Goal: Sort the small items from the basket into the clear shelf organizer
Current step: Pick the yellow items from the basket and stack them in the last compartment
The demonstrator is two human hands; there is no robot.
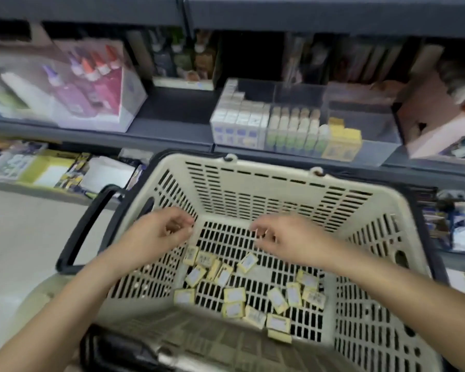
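Cream slotted basket [266, 189], dark handles, below shelf. Clear organizer [373, 130] on shelf, part-filled with boxed rows. Left hand [167, 232], right hand [279, 236] inside basket, fingers curled, grasp unclear in blur. Flat yellow packets [234, 294] scattered on basket floor.

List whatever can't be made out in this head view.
All in the head view:
- Print on the yellow packets in the basket: too small and blurred.
- Whether the left hand or the right hand pinches anything: curled fingers and blur hide it.
- Rear compartments of the clear organizer: motion blur.
- The basket's near handle: blurred, and partly cut off by the bottom edge.
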